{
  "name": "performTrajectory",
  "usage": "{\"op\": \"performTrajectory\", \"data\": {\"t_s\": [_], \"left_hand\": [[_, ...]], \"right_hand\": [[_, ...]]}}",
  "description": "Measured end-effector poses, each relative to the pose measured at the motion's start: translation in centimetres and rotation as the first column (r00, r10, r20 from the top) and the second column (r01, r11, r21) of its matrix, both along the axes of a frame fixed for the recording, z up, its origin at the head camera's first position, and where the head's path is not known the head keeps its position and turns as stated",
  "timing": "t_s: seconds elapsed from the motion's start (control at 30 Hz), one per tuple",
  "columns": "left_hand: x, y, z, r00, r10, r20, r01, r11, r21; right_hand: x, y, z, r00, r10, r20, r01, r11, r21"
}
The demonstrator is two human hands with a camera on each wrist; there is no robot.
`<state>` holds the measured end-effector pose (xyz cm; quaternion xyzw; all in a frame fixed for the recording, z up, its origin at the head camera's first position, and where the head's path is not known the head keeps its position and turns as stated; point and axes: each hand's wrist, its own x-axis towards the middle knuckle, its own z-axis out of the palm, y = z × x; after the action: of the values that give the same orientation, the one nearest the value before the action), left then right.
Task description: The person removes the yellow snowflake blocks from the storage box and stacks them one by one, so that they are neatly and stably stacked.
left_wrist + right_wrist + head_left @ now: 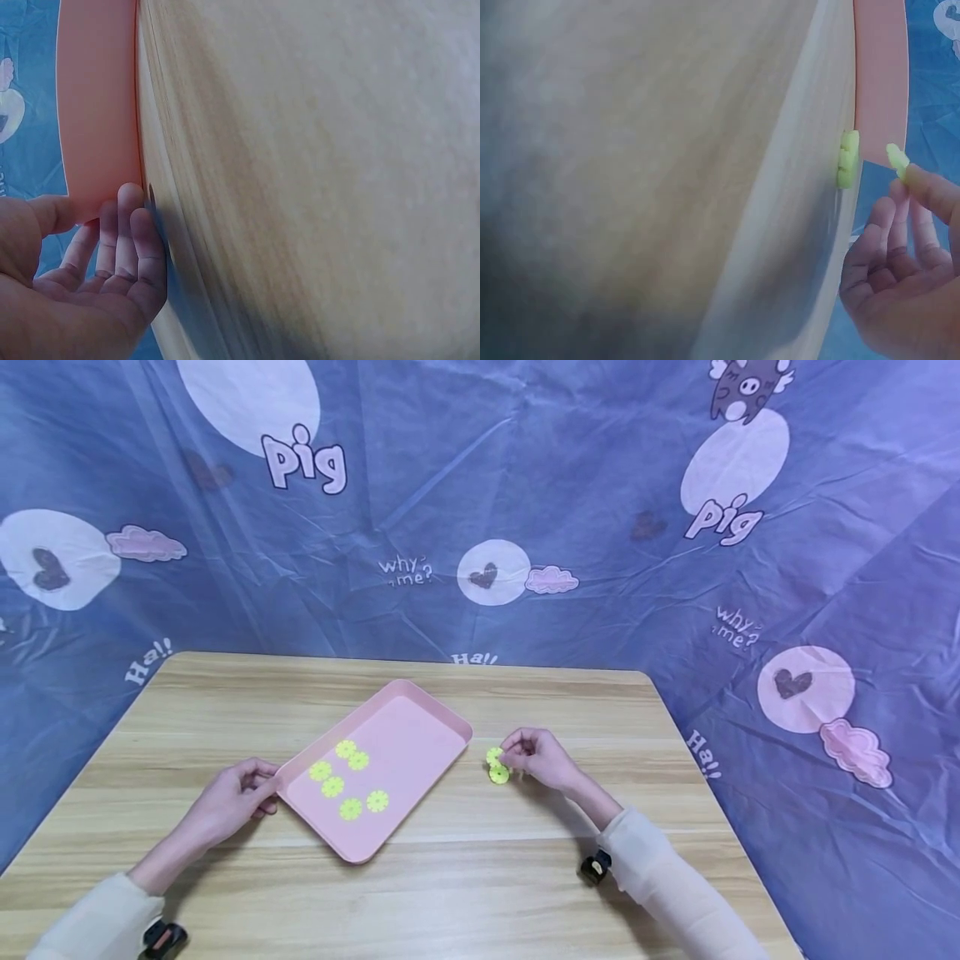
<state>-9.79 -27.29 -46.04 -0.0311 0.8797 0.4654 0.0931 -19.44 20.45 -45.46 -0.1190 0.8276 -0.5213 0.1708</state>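
A pink tray lies aslant on the wooden table, with several yellow-green flower-shaped pieces spread over its left and near part. My left hand pinches the tray's left corner between thumb and fingers; the left wrist view has this hand against the tray's outer wall. To the right of the tray, my right hand pinches one flower-shaped piece between thumb and fingertip, raised off the tabletop. Just below it, another flower-shaped piece lies flat on the wood.
The light wooden table reaches back to a blue printed cloth hanging behind and along the sides. Dark wrist devices sit at both sleeve cuffs.
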Motion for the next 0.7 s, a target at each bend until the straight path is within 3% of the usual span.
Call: {"op": "performTrajectory", "data": {"t_s": [0.23, 0.7], "left_hand": [[0.11, 0.03, 0.1, 1.0, 0.004, 0.011, -0.004, 1.0, 0.001], [0.26, 0.16, 0.34, 1.0, 0.002, 0.031, -0.002, 1.0, 0.006]], "right_hand": [[0.29, 0.42, -0.51, 0.998, 0.015, 0.065, -0.015, 1.0, -0.004], [0.49, 1.0, -1.07, 0.998, 0.004, 0.068, -0.007, 0.999, 0.046]]}}
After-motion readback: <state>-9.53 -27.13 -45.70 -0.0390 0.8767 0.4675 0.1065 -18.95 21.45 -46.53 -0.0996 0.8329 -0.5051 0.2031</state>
